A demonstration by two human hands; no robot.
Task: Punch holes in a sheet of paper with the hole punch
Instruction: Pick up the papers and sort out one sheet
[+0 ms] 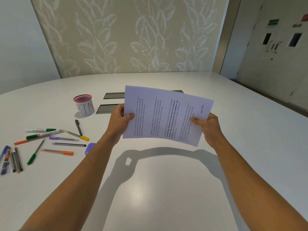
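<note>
The setting is an office meeting room. Indicators: a large white table point(166, 189) with two flush cable-access hatches point(108, 108), leaf-patterned wall panelling point(130, 35), a double door point(275, 47) with narrow glazed panels at far right, and scattered pens point(55, 139) beside a mesh pot point(83, 105) labelled "BIN".

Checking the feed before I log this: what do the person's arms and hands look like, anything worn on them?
Both forearms are bare up to the frame edge, with no sleeves in view. The left hand and right hand wear no gloves, and no rings, watch or bracelets can be seen. No markings show on either arm.
</note>
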